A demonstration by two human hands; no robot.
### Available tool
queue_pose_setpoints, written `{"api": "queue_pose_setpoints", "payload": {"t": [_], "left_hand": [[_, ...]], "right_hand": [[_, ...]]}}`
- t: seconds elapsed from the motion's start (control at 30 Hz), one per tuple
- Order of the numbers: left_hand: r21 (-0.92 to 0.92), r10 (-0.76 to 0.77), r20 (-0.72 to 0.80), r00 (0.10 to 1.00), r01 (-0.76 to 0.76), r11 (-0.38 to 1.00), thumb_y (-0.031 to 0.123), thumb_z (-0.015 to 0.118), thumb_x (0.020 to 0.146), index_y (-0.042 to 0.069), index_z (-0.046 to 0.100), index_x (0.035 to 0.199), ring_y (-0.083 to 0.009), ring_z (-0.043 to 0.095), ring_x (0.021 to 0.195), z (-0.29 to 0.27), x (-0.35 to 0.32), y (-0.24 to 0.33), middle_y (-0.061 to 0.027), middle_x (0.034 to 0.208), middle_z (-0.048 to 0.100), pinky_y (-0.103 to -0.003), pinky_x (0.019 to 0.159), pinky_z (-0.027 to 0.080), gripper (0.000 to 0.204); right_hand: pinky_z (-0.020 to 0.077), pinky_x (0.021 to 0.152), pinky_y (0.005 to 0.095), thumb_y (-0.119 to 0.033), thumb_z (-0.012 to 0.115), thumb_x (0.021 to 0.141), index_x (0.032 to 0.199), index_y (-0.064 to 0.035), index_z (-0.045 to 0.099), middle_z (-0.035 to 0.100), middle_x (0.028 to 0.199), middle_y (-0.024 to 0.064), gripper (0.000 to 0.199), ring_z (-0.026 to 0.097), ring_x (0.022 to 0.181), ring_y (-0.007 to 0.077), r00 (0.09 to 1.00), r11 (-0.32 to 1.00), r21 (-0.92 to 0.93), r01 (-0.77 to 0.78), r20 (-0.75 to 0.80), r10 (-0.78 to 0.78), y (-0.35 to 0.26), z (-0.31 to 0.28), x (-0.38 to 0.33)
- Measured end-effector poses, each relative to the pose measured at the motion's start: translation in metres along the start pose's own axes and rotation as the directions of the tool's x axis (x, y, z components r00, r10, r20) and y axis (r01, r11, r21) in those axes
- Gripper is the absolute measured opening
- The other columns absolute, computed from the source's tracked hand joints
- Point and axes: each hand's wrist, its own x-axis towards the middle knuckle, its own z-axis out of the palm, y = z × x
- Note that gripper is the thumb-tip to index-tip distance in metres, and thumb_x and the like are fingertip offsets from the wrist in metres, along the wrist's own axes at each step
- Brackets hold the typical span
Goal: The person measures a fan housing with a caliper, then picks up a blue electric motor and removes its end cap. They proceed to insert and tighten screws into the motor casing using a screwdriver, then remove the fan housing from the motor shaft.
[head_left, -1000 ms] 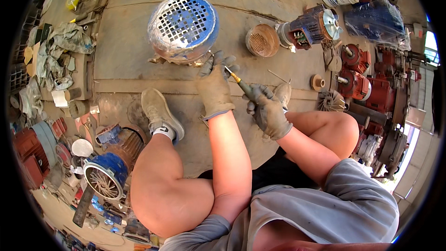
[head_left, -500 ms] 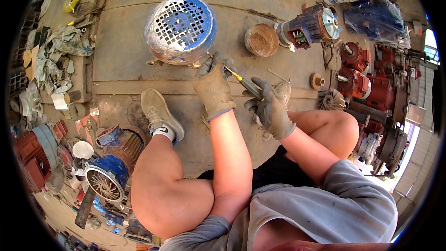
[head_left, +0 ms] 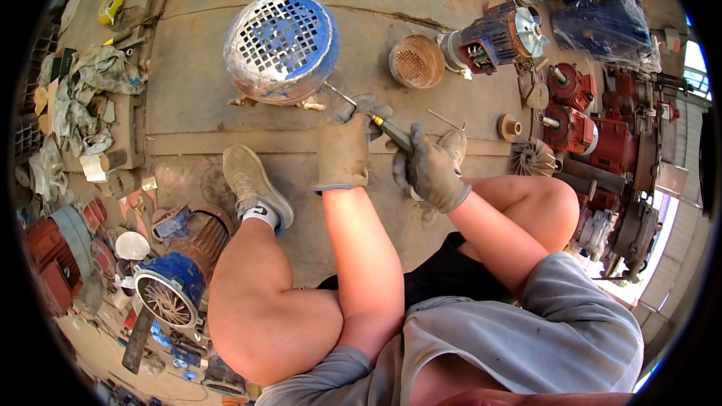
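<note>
A person sits on the concrete floor (head_left: 203,90) with legs spread, amid motor parts: red motors (head_left: 602,135) crowd the right edge, a blue motor (head_left: 177,278) lies at lower left, and rags (head_left: 86,94) are heaped at the left. Just above centre stands the domed fan cover (head_left: 280,46), silver and blue with a square grille, resting on the floor and well within reach. To its right sit a rusty round cap (head_left: 416,62) and a blue motor end with a white fan (head_left: 496,34). Both hands wear grey work gloves. The left hand (head_left: 344,149) lies palm down with fingers loosely curled over the screwdriver (head_left: 380,126) shaft, guiding rather than gripping it. The right hand (head_left: 432,169) is closed in a fist around the dark handle. The thin blade runs up and left to the cover's lower edge, near a small bracket (head_left: 312,105). The likely trouble is a slip: pushed at this shallow angle, the tip could skid off the rim and jab the left hand, or the unclamped cover could slide away across the floor.
</note>
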Motion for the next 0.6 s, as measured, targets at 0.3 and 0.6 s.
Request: {"api": "queue_pose_setpoints", "payload": {"t": [0.3,0.6], "left_hand": [[0.347,0.231,-0.099,0.968,-0.184,0.92,0.016,0.078,0.102,-0.003,0.082,0.105,-0.0154,0.069,0.068,-0.004,-0.011,0.005,-0.0082,0.082,0.077,-0.032,0.067,0.061,0.02],[0.346,0.088,-0.056,0.995,-0.063,0.936,0.026,0.082,0.102,0.0,0.083,0.108,-0.011,0.067,0.065,-0.01,0.001,-0.005,-0.003,0.078,0.074,-0.029,0.062,0.053,0.027]], "right_hand": [[0.045,0.061,0.0283,-0.048,0.056,0.115,0.142,-0.0038,0.061,0.062,0.088,0.0033,0.052,0.057,0.069,0.0132,0.967,0.971,0.119,-0.207,0.175,0.185,-0.02,-0.003,-0.003],[0.0493,0.066,0.0311,-0.033,0.062,0.112,0.136,-0.0032,0.06,0.065,0.092,0.0058,0.038,0.059,0.072,0.0148,0.94,0.936,-0.141,0.324,-0.061,-0.334,-0.004,0.029,-0.023]]}}
